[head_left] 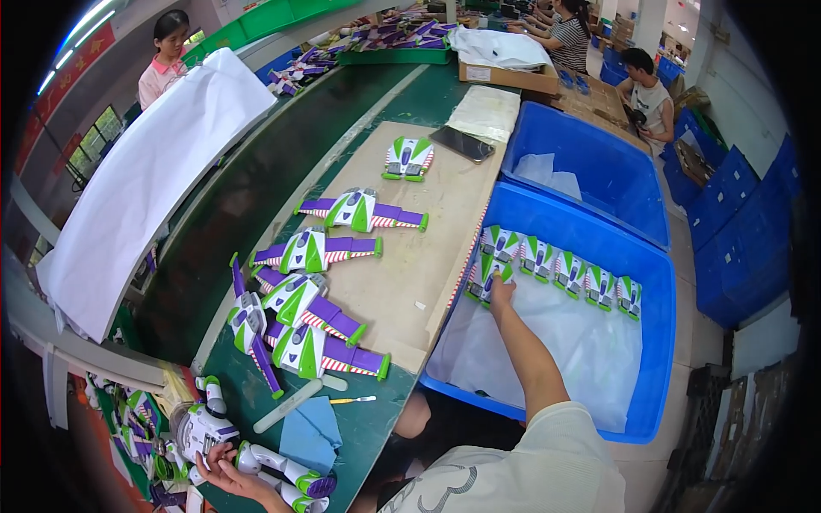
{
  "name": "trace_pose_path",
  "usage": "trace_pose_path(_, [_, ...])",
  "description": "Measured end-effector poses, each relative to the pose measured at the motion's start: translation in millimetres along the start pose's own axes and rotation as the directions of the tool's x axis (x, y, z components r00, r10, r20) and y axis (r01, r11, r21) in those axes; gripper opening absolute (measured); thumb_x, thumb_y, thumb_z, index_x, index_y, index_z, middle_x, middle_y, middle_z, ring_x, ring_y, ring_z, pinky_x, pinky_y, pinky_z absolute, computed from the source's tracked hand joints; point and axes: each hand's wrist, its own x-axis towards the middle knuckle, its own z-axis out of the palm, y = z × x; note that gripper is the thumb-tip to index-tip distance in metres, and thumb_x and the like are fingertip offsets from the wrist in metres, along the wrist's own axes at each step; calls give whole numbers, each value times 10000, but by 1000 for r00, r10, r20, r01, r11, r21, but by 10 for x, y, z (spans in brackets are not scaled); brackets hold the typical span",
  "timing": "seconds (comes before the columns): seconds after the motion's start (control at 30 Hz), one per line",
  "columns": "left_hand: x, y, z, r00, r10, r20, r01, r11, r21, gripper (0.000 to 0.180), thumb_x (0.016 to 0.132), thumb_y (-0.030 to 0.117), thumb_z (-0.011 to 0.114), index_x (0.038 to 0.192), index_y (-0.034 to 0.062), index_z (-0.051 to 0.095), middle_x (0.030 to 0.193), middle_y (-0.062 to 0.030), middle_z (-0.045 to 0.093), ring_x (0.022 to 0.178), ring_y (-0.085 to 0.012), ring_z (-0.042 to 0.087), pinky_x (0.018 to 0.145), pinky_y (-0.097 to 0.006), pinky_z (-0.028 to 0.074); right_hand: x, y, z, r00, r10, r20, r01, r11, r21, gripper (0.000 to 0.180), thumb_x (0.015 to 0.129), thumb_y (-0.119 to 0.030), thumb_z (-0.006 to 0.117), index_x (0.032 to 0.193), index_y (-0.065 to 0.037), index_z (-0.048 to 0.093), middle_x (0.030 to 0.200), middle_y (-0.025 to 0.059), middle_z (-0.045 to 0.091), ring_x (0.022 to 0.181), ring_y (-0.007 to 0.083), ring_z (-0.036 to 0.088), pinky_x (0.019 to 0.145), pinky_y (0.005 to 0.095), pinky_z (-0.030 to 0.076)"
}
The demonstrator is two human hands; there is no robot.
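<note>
My right hand [503,292] reaches into the near blue bin [660,342] and is closed on a folded toy wing pack [484,275], white, green and purple. This pack sits at the left end, just in front of a row of several similar folded packs [570,272] on a white sheet [547,350]. At the lower left, my left hand [229,475] is open, fingers apart and slightly curled, beside a white toy space figure [205,430] with green and purple parts. The figure lies on its back at the bench edge. Whether the fingers touch it, I cannot tell.
Several wing packs with spread purple wings [301,299] lie along the cardboard-topped bench; one folded pack [408,159] sits farther back. Nearby are a phone [462,144], blue cloth [310,434], a small brush [352,399] and a second blue bin [590,162]. People work behind.
</note>
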Motion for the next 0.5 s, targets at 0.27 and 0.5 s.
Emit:
trace_pose_path(0.27, [25,101,108,1000,-28,-12,27,1000,-12,430,912,111,424,1308,-7,304,925,-133,566,800,-183,540,687,-270,427,121,-148,44,986,26,-164,-117,804,-583,919,711,-570,582,1379,-38,243,1322,293,321,1215,421,342,1017,470,280])
trace_pose_path(0.5, [96,223,54,1000,-31,2,31,997,-72,435,903,136,448,1289,-6,308,923,-130,558,803,-181,547,687,-272,427,13,-245,29,968,-202,-148,76,800,-595,769,755,-513,591,1303,-16,379,1293,239,400,1164,395,414,970,460,346])
